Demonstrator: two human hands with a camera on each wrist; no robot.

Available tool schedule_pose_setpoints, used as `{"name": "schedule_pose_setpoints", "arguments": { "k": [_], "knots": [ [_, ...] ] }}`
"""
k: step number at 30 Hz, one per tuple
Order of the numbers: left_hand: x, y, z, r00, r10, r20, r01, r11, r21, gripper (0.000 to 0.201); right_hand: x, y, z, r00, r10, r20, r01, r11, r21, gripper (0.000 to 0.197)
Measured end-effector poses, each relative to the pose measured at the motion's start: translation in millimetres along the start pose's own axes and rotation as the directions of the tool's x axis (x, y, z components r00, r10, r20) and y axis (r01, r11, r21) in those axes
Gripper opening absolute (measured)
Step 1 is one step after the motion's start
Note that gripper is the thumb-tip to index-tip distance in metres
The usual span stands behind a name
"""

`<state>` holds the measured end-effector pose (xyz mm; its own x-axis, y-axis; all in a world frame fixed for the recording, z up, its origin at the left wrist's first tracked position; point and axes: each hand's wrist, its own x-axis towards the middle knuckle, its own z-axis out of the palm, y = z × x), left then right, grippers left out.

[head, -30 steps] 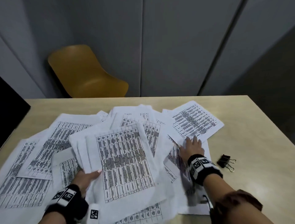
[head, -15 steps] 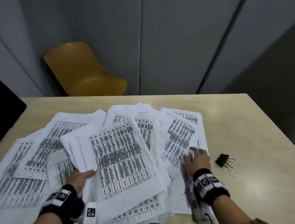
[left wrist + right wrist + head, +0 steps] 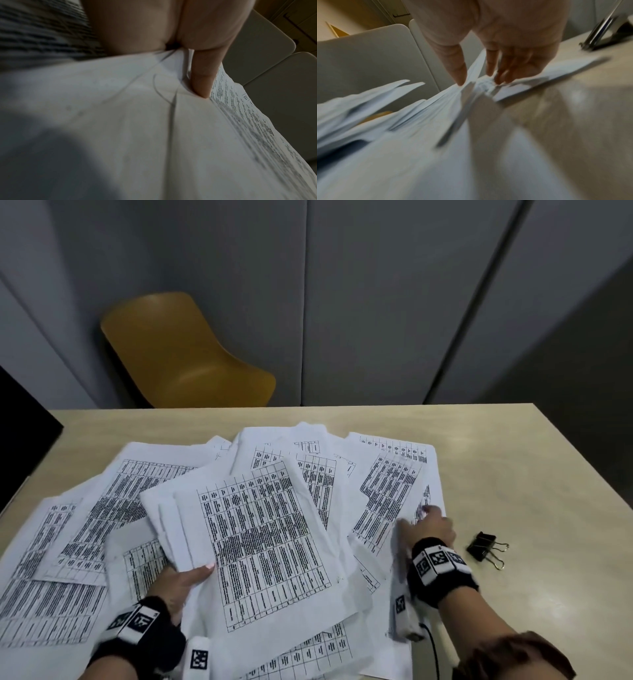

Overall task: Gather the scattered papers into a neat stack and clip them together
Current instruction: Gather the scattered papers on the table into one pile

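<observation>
Head view, right hand (image 3: 433, 529) dragged papers (image 3: 263, 539) inward (left hand (image 3: 178, 583) gripping)

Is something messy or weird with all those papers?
Yes. The papers lie fanned out crooked over the table, overlapping at many angles, not stacked. The left hand grips a few sheets; the right hand pinches others so that they crumple. The binder clip lies apart, clipping nothing.

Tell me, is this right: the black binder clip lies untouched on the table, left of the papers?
Not quite. The head view shows the black metal binder clip lying untouched on the beige table, but right of the printed white papers.
</observation>
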<state>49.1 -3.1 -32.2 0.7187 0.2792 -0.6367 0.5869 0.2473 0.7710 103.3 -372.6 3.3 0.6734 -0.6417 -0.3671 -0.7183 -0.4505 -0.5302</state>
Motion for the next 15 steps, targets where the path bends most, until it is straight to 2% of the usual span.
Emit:
{"name": "schedule_pose_setpoints", "arguments": {
  "k": [2, 5, 7, 9, 11, 13, 15],
  "knots": [
    [-3, 3, 1, 1.0, -0.011, 0.011, 0.011, 1.0, 0.019, 0.061, 11, -3, -10, 0.998, 0.036, -0.054, -0.04, 0.998, -0.057, 0.071],
    [-5, 6, 1, 1.0, -0.016, 0.024, 0.015, 0.999, 0.045, 0.049, 25, -6, -17, 0.995, 0.103, 0.006, -0.103, 0.995, 0.001, 0.085],
    [-4, 6, 1, 1.0, -0.01, 0.025, 0.009, 0.998, 0.067, 0.048, 28, -6, -16, 0.993, 0.108, 0.056, -0.112, 0.992, 0.06, 0.081],
    [-4, 6, 0, 1.0, -0.015, 0.017, 0.014, 0.998, 0.068, 0.047, 26, -4, -12, 0.991, 0.094, 0.1, -0.099, 0.994, 0.049, 0.07],
    [-3, 6, 0, 1.0, -0.021, 0.015, 0.02, 0.996, 0.084, 0.048, 18, -4, -4, 0.987, 0.058, 0.148, -0.058, 0.998, 0.001, 0.066],
    [-3, 7, -1, 0.999, -0.031, 0.013, 0.029, 0.995, 0.099, 0.044, 6, -8, 8, 0.985, 0.028, 0.17, -0.012, 0.995, -0.097, 0.071],
    [-3, 9, -1, 0.999, -0.038, 0.007, 0.037, 0.993, 0.113, 0.04, -7, -14, 18, 0.989, 0.01, 0.145, 0.021, 0.977, -0.212, 0.074]
  ]
}}
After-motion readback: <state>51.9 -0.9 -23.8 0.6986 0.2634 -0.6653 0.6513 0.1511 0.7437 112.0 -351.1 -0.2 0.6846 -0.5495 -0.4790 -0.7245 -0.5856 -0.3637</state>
